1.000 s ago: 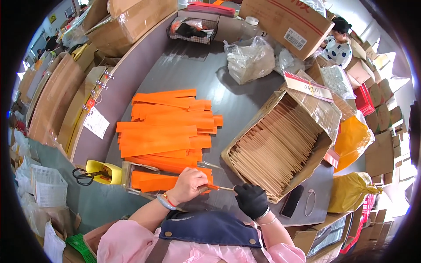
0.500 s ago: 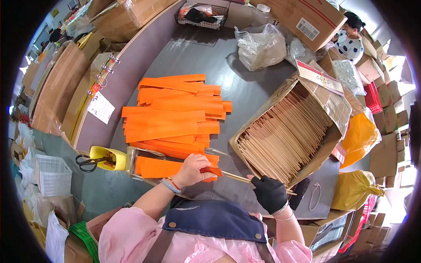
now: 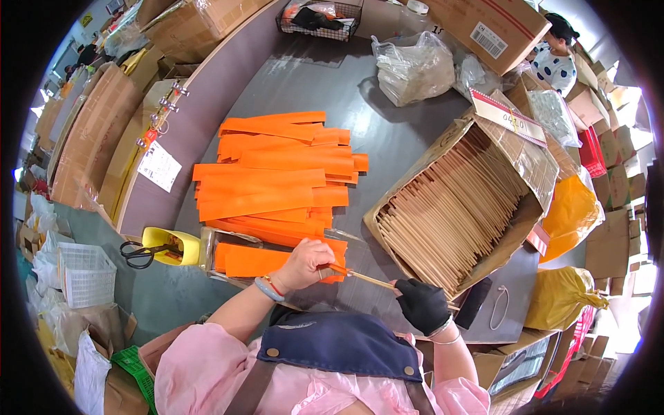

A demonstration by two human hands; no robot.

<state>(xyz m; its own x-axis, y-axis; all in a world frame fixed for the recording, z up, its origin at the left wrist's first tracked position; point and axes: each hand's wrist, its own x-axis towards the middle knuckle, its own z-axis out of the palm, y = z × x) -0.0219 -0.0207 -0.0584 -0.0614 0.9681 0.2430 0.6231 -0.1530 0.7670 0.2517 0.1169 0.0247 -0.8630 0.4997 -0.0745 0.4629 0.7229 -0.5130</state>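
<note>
Many orange strips (image 3: 266, 187) were piled on the grey table (image 3: 297, 79). Near their lower edge, a narrow orange piece (image 3: 337, 268) was pinched by the left hand (image 3: 306, 264) at one end of a thin wooden stick (image 3: 373, 280); farther right, the stick was gripped by the black-gloved right hand (image 3: 422, 306), near a carton (image 3: 423, 173) of sticks (image 3: 456, 214).

Gap (image 3: 387, 173) (narrow, perhaps) between strips (image 3: 273, 180), carton (image 3: 432, 160)
</note>
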